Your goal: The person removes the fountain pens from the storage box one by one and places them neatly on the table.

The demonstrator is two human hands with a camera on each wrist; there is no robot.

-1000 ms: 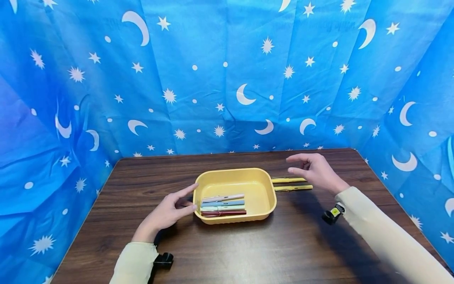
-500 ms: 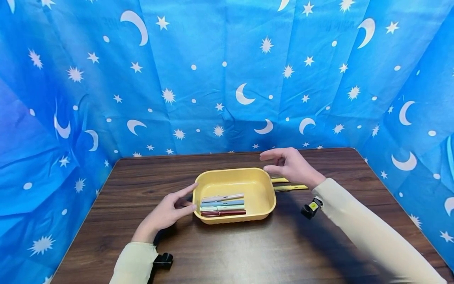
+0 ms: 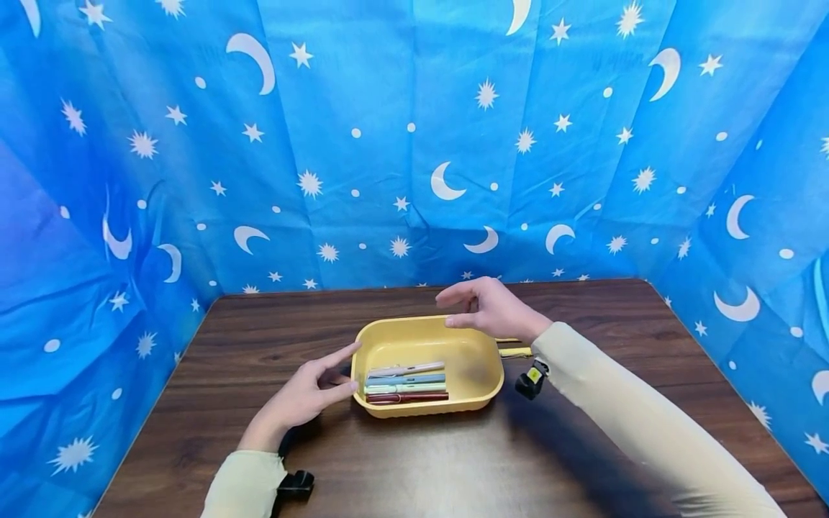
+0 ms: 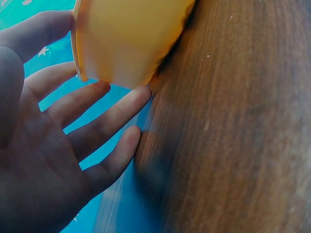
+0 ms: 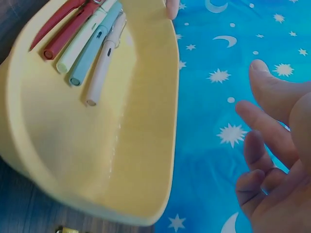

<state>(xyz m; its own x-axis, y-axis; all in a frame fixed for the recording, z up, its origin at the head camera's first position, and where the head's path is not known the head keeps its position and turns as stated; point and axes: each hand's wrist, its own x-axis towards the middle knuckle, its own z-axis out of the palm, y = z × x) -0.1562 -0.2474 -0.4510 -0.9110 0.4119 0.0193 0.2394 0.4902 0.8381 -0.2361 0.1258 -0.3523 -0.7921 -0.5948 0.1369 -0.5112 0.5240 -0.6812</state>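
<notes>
since a second ago, the right hand (image 3: 494, 308) has travelled leftward, from beside the yellow pens to the far right part of the tray (image 3: 468, 374). the left hand (image 3: 303, 392) has kept its position at the tray's left end.

nearest to the person, the left sleeve (image 3: 242, 482) and the right sleeve (image 3: 641, 417) extend over the table (image 3: 401, 467). each wrist carries a black device, one left (image 3: 295, 485), one right (image 3: 531, 380).

left hand: fingers spread, with the thumb and index fingertip touching the tray rim.

tray: yellow, with rounded corners, seated flat on the table. its contents, four pens, lie side by side in the near left part. order from the near wall: dark red pen (image 3: 408, 397), light green pen (image 3: 408, 388), blue pen (image 3: 414, 378), pale pink pen (image 3: 408, 369). the pale pink pen sits slightly askew, right end farther away.

beyond the tray's right end, two yellow pens (image 3: 514, 352) lie on the table, partly covered by the right arm.

right hand: raised, thumb and fingers apart, fingers loosely bent, just off the far rim.

behind the table hangs a blue cloth (image 3: 365, 162) printed with white moons, stars and dots.
</notes>
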